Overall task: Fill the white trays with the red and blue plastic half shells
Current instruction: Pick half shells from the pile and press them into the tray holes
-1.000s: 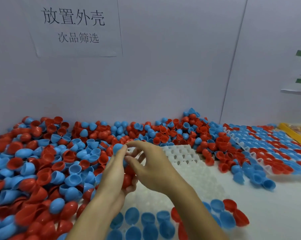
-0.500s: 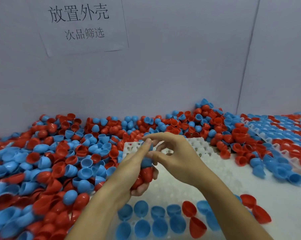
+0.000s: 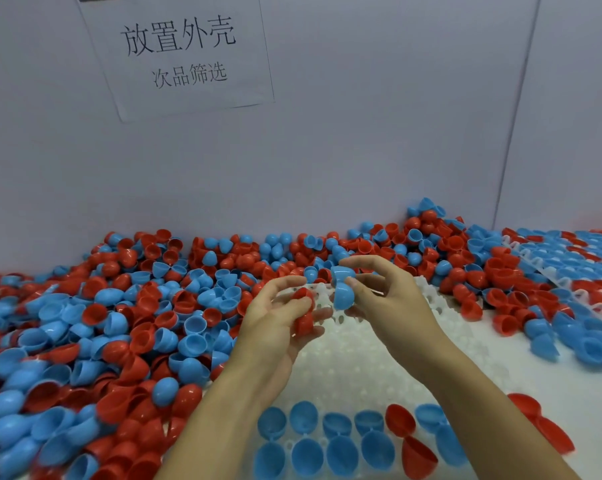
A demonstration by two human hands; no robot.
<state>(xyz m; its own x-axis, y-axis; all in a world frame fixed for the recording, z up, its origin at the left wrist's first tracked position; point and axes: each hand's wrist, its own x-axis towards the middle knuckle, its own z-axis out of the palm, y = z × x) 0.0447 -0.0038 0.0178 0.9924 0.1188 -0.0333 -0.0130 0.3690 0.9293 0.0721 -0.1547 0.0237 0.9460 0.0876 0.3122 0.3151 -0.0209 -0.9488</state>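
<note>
Right now I am pinching a blue plastic half shell between the thumb and fingertips of my right hand, holding it above the far part of the white dimpled plastic tray. My left hand is curling around red plastic half shells, just left of the blue one and not touching it. Along the tray's near edge, a row of blue shells and a red shell are sitting in the sockets. A loose heap of red and blue shells is spreading to the left and far side, and a filled tray is lying far right.
</note>
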